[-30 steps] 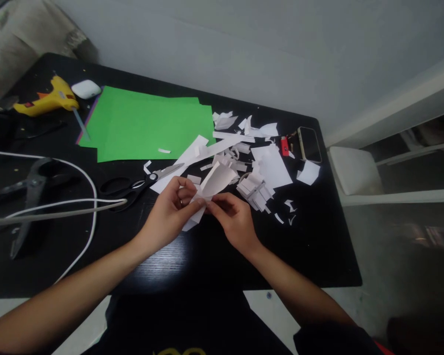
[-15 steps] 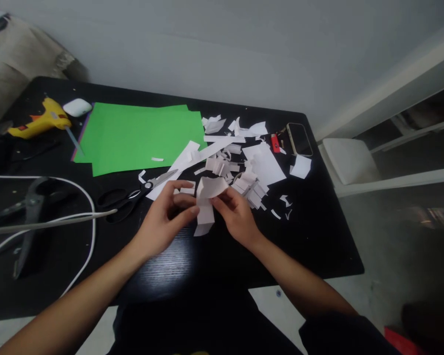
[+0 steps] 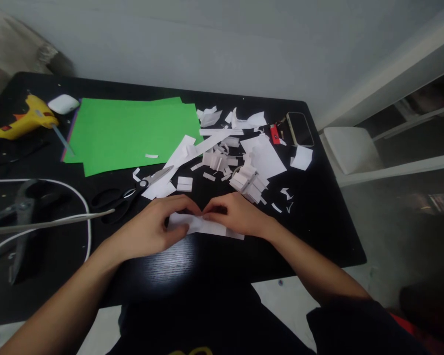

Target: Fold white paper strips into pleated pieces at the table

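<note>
A white paper strip (image 3: pixel 210 227) lies sideways between my hands, low over the black table's near part. My left hand (image 3: pixel 159 224) is closed on its left end, the thumb below and the fingers along the top edge. From the right, my right hand (image 3: pixel 237 214) pinches the strip's upper edge near its middle. The fingertips of both hands almost meet there. Beyond the hands lie black-handled scissors (image 3: pixel 128 195), a small folded white paper piece (image 3: pixel 184 184) and a pile of folded paper pieces (image 3: pixel 248 182).
Green sheets (image 3: pixel 133 133) cover the back left, beside a yellow glue gun (image 3: pixel 25 120) and a white case (image 3: pixel 63 104). Pliers (image 3: pixel 23 212) and a white cable (image 3: pixel 90 231) lie at left. A red lighter (image 3: pixel 274 134) and a phone (image 3: pixel 299 129) are at back right.
The paper strip has turned from upright to sideways and come lower, nearer to me. My hands have moved closer together along its top edge. The view has shifted slightly.
</note>
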`<state>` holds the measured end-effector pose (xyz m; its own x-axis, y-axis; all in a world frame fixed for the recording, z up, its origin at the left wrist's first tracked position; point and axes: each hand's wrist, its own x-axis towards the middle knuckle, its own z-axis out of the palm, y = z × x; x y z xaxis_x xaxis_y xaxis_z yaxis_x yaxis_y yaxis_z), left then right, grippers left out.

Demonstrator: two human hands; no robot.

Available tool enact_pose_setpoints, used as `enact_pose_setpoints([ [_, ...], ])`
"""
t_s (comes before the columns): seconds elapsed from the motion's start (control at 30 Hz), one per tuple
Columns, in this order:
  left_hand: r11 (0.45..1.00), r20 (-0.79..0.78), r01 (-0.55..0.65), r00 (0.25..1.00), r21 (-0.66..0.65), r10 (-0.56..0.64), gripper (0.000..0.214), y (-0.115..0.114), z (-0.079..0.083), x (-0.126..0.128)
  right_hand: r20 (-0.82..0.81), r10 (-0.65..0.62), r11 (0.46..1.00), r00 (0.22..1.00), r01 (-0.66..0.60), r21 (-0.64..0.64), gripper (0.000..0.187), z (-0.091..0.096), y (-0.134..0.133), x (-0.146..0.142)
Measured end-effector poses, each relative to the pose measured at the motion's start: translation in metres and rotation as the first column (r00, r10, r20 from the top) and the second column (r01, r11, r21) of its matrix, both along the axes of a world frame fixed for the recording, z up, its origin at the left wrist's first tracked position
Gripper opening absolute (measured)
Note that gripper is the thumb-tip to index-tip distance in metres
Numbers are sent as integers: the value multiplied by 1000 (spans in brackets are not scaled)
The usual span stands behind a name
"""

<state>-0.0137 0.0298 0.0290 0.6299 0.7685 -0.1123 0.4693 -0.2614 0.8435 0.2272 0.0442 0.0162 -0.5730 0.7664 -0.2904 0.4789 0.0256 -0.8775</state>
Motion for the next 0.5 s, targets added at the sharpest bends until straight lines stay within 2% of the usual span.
enact_pose_setpoints([
  [0.1,1000,-66,-11,998,-26,9,22,1,-4,2,-54,5,1000,999,-5,3,10,0,-1,0],
  [0.23,998,-58,-24,998,-59,20,14,2,-9,2,-145,-39,999,989,39,3,10,-3,-2,1],
  [0.5,999,-87,-42,995,-29,39,12,1,-12,4,-191,-88,996,978,84,-27,16,-7,-7,2],
])
